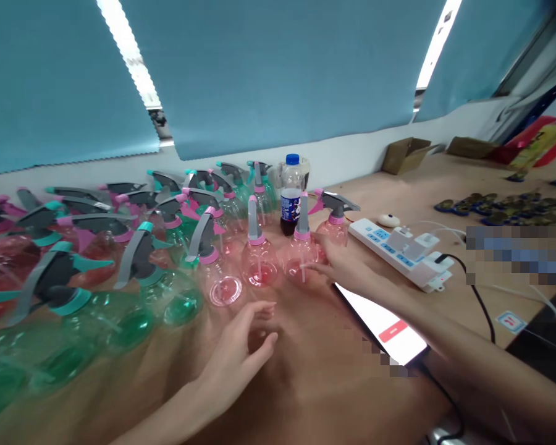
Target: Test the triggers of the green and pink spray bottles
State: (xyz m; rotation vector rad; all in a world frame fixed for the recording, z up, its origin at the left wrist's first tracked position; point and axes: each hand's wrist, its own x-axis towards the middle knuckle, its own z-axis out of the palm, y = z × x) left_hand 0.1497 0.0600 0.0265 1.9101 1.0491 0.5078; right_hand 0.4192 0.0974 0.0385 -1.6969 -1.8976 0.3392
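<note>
My right hand (pixel 340 267) reaches in from the right, its fingers around the right side of an upright pink spray bottle (pixel 296 256) with a grey trigger head. The thumb lies across the bottle's front, and the other fingers are partly hidden behind it. My left hand (pixel 241 346) hovers over the table, fingers curved and apart, holding nothing. Just beyond it stand another pink spray bottle (pixel 258 262) and a pink one with a tilted head (pixel 217 281). To the left is a green spray bottle (pixel 178 303) with a turquoise collar.
Several more green and pink spray bottles (pixel 120 318) crowd the left of the table. A drink bottle (pixel 291 198) with a blue cap stands behind. At right lie a phone (pixel 375 321) with a lit screen, a power strip (pixel 393 253) with plugs and cables, and a cardboard box (pixel 405 156).
</note>
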